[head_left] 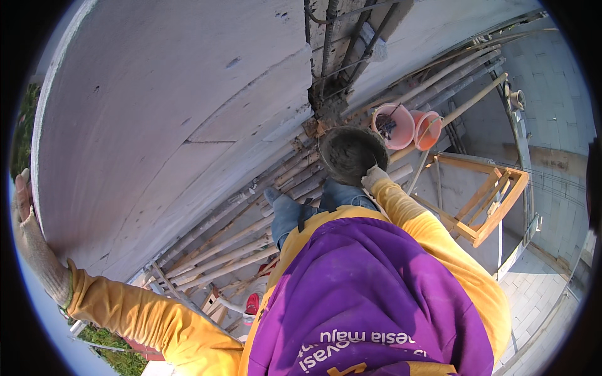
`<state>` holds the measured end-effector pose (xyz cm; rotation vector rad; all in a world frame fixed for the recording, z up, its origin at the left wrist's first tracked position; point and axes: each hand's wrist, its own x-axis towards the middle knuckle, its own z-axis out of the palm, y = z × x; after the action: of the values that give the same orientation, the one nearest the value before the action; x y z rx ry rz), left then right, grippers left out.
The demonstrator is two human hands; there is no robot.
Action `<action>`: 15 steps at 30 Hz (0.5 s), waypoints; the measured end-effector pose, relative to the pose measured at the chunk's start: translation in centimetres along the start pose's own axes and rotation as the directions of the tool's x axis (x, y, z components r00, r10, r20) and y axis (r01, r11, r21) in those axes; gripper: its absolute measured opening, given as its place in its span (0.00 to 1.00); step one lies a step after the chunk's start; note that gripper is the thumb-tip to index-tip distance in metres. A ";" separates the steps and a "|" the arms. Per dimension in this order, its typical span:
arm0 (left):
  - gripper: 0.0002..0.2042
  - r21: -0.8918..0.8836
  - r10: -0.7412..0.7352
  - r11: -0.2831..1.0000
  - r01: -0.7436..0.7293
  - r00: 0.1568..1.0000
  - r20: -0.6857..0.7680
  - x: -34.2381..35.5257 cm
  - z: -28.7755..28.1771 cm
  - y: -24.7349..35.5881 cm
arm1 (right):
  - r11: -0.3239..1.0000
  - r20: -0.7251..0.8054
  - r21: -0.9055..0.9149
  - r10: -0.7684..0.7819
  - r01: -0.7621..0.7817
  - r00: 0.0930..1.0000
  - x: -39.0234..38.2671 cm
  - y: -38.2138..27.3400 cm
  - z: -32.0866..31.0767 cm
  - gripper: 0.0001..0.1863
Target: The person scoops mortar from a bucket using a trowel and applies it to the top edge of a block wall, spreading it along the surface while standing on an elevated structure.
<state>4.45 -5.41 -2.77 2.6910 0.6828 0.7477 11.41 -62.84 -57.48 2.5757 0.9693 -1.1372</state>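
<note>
My left hand, in a pale knitted glove with bare fingertips, grips the edge of the tall grey plastered wall at the far left. My right hand, also gloved, is closed on the rim or handle of a black bucket with grey wet material inside; which part it holds is unclear. Above the bucket, rusty rebar runs through a gap in the wall. My legs in jeans stand on bamboo and pole scaffolding.
A pink bucket with small dark items and an orange bucket sit right of the black one. A wooden frame lies at the right, with a block wall beyond. A red and white thing below is unclear. Treetops show at far left.
</note>
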 end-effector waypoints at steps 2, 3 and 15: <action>0.36 0.014 -0.013 1.000 0.013 1.000 0.000 -0.7 -0.7 -1.2 | 0.858 0.089 0.485 0.143 -0.169 0.986 -2.0 0.1 -1.0 0.20; 0.36 0.019 -0.019 1.000 0.019 1.000 -0.001 -1.0 -1.2 -1.7 | 0.698 0.127 0.672 0.217 -0.245 0.968 -3.1 0.1 -1.9 0.22; 0.37 0.012 0.051 0.999 -0.051 0.997 0.056 -0.2 -1.2 -1.8 | 0.892 0.098 0.315 0.309 -0.324 0.946 -11.1 -5.0 -15.3 0.20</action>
<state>3.00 -3.77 -2.49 2.7395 0.6101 0.6806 11.95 -58.52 -38.45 2.8040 0.3445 -1.3457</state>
